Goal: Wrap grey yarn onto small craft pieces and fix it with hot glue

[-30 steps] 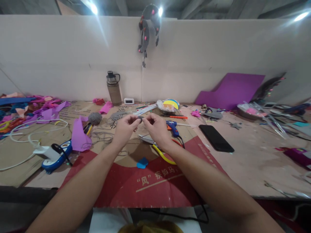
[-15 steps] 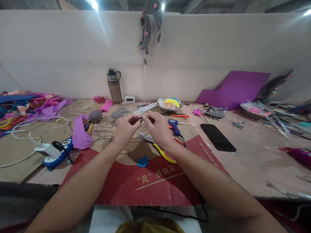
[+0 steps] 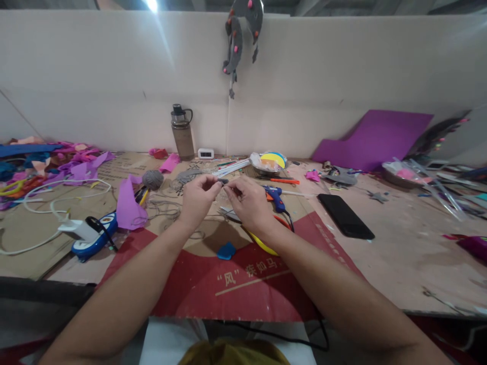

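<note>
Thumb and fingers of my left hand (image 3: 198, 202) pinch a small dark grey piece (image 3: 222, 180), too small to name for sure. Right beside it, my right hand (image 3: 249, 204) is closed in a pinch; what its fingertips hold is hidden. Both hands are above a red and brown cardboard sheet (image 3: 262, 299). Under the right wrist lie yellow-handled scissors (image 3: 262, 244), partly covered. A blue felt scrap (image 3: 226, 250) rests on the cardboard below the hands. Loose grey yarn (image 3: 163, 208) trails left of my left hand, from a yarn ball (image 3: 152, 179).
A blue glue gun (image 3: 277, 197) and a black phone (image 3: 345, 216) lie to the right. At the back stand a bottle (image 3: 183, 137) and a bowl of scraps (image 3: 262, 170). To the left are a blue power strip (image 3: 91, 247), white cables and a heap of felt scraps (image 3: 72, 162).
My fingertips have parted slightly, and more of the dark grey piece shows at my left fingers. The whole view has shifted a little; the table things lie as before.
</note>
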